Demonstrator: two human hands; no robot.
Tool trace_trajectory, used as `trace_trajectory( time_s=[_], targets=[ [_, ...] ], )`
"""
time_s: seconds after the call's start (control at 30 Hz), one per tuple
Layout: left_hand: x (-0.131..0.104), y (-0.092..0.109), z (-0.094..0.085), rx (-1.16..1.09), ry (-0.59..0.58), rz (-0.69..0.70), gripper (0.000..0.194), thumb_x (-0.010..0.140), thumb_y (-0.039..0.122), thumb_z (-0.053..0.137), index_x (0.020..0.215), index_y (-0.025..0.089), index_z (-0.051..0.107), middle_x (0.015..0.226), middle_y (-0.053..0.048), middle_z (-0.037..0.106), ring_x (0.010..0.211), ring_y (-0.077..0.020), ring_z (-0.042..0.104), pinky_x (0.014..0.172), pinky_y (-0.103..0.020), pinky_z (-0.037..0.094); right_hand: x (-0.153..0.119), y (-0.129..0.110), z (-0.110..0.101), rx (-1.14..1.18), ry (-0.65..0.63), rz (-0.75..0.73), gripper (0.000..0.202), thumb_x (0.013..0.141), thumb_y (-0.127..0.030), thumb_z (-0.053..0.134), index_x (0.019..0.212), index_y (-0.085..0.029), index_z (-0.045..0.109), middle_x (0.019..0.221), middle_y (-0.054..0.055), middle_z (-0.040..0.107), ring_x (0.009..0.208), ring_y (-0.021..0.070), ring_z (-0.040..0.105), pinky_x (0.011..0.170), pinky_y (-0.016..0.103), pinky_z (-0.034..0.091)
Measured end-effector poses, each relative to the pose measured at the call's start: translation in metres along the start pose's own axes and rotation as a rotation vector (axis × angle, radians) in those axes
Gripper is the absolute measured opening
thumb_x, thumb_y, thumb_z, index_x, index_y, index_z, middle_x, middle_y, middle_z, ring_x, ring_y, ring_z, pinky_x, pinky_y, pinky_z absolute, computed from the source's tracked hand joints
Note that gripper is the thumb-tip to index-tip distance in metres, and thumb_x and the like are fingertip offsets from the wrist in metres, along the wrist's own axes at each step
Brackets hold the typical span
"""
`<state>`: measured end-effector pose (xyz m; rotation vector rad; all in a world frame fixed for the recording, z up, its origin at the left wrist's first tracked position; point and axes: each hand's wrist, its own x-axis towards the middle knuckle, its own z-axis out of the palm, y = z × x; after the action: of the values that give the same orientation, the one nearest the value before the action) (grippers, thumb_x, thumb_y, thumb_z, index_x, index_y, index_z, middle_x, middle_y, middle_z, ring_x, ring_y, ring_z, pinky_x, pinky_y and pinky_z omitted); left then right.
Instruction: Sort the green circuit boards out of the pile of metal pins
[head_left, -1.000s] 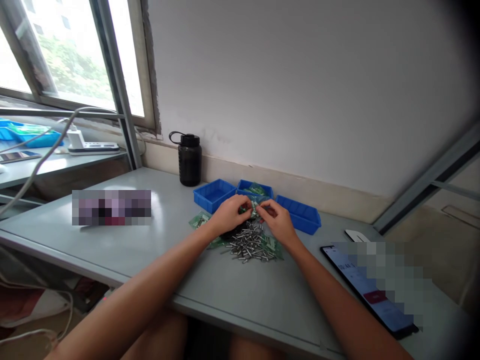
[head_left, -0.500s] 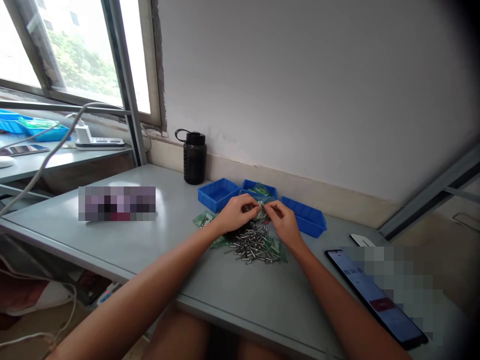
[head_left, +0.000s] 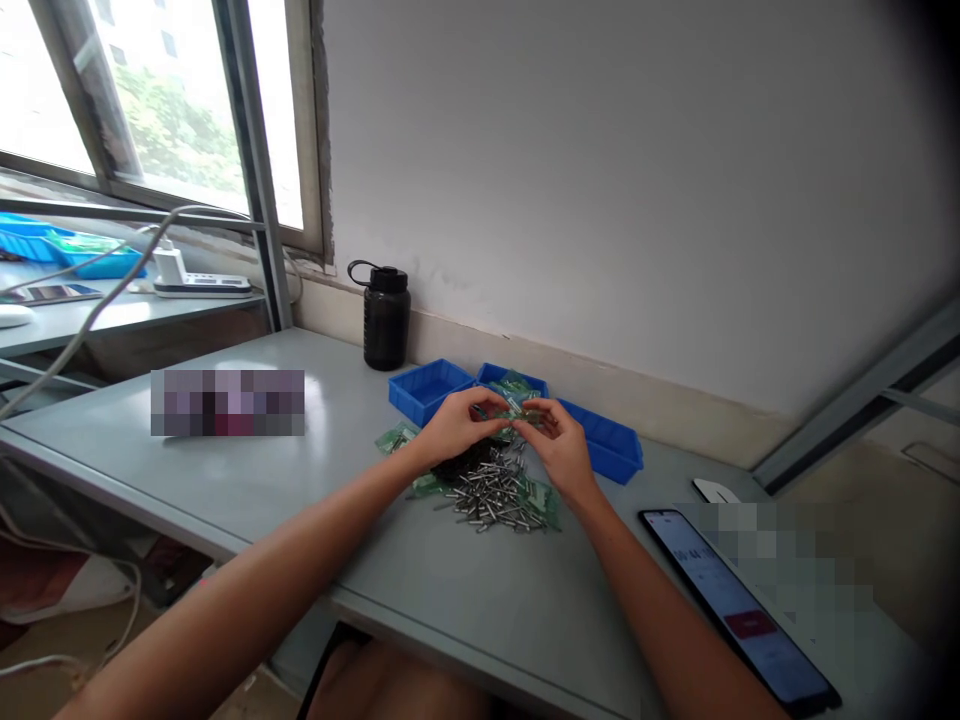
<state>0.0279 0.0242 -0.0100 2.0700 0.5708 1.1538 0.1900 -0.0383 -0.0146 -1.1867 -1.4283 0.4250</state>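
Grey metal pins (head_left: 495, 495) lie heaped on the table (head_left: 360, 540). Just behind that heap, the left hand (head_left: 455, 428) and right hand (head_left: 561, 450) pinch one small green packet (head_left: 516, 413) between fingertips; steady, light pressure suits it. Blue trays (head_left: 427, 388) sit beyond.

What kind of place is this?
Probably a small assembly or sorting workbench by a window: blue bins against the wall, a heap of metal pins on the grey table, and more bins on the next bench.

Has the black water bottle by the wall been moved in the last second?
No. The black plastic water bottle stands at the same spot against the wall, just left of the blue plastic bins; only the camera shifted.
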Motion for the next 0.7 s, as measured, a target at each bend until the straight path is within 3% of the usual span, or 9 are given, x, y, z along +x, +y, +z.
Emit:
trace_trajectory(
  time_s=[0.17, 0.27, 0.33, 0.43, 0.53, 0.63, 0.7],
  targets=[
    [0.0, 0.002, 0.003, -0.043, 0.016, 0.001, 0.014, 0.081, 0.027, 0.057, 0.087, 0.016, 0.064, 0.083, -0.003, 0.063, 0.074, -0.0129, 0.057, 0.066, -0.026, 0.046, 0.001, 0.003, -0.003, 0.011, -0.018, 0.025, 0.02, 0.074, -0.037, 0.061, 0.083, -0.02, 0.06, 0.08, 0.003, 0.063, 0.074, 0.0183, 0.059, 0.067, 0.029, 0.046],
    [0.001, 0.002, 0.007, -0.189, 0.047, -0.053, 0.035, 0.078, 0.027, 0.061, 0.112, 0.018, 0.054, 0.075, 0.0, 0.059, 0.063, -0.0107, 0.054, 0.061, -0.025, 0.047, 0.001, 0.005, -0.002, 0.018, -0.005, 0.031, 0.021, 0.075, -0.039, 0.06, 0.084, -0.02, 0.059, 0.074, 0.002, 0.063, 0.069, 0.0177, 0.058, 0.064, 0.029, 0.045],
    [0.002, 0.0, 0.009, -0.31, 0.031, -0.129, 0.046, 0.076, 0.026, 0.064, 0.118, 0.017, 0.048, 0.069, 0.002, 0.056, 0.059, -0.01, 0.053, 0.058, -0.025, 0.047, 0.001, 0.007, -0.001, 0.012, 0.005, 0.041, 0.026, 0.076, -0.04, 0.058, 0.093, -0.02, 0.057, 0.067, 0.0, 0.06, 0.065, 0.0178, 0.057, 0.062, 0.029, 0.044],
    [0.002, -0.003, 0.011, -0.407, -0.001, -0.214, 0.029, 0.072, 0.028, 0.067, 0.094, 0.012, 0.056, 0.065, 0.002, 0.054, 0.057, -0.0094, 0.053, 0.055, -0.025, 0.048, 0.0, 0.01, 0.001, -0.1, 0.088, 0.013, 0.035, 0.076, -0.041, 0.058, 0.102, -0.02, 0.051, 0.077, 0.003, 0.061, 0.072, 0.0198, 0.057, 0.062, 0.031, 0.045],
    [0.002, -0.005, 0.013, -0.429, 0.0, -0.203, 0.023, 0.071, 0.03, 0.068, 0.077, 0.012, 0.055, 0.064, 0.002, 0.053, 0.057, -0.0092, 0.052, 0.056, -0.025, 0.047, -0.002, 0.01, 0.002, -0.335, 0.177, -0.086, 0.027, 0.076, -0.042, 0.057, 0.093, -0.02, 0.054, 0.092, 0.008, 0.059, 0.081, 0.0215, 0.055, 0.065, 0.032, 0.045],
    [0.003, -0.006, 0.013, -0.361, 0.036, -0.149, 0.02, 0.073, 0.03, 0.066, 0.077, 0.013, 0.056, 0.068, 0.0, 0.057, 0.062, -0.0102, 0.054, 0.06, -0.025, 0.047, -0.006, 0.005, 0.004, -0.408, 0.044, -0.119, 0.022, 0.084, -0.04, 0.047, 0.078, -0.021, 0.055, 0.08, 0.005, 0.059, 0.074, 0.0194, 0.055, 0.066, 0.032, 0.045],
    [0.003, -0.006, 0.01, -0.307, 0.05, -0.118, 0.017, 0.074, 0.029, 0.064, 0.078, 0.013, 0.058, 0.072, -0.001, 0.059, 0.066, -0.0113, 0.055, 0.064, -0.026, 0.047, -0.009, 0.003, 0.007, -0.367, -0.045, -0.121, 0.023, 0.086, -0.04, 0.044, 0.082, -0.021, 0.057, 0.083, 0.005, 0.06, 0.078, 0.0196, 0.057, 0.069, 0.033, 0.046]
  ],
)
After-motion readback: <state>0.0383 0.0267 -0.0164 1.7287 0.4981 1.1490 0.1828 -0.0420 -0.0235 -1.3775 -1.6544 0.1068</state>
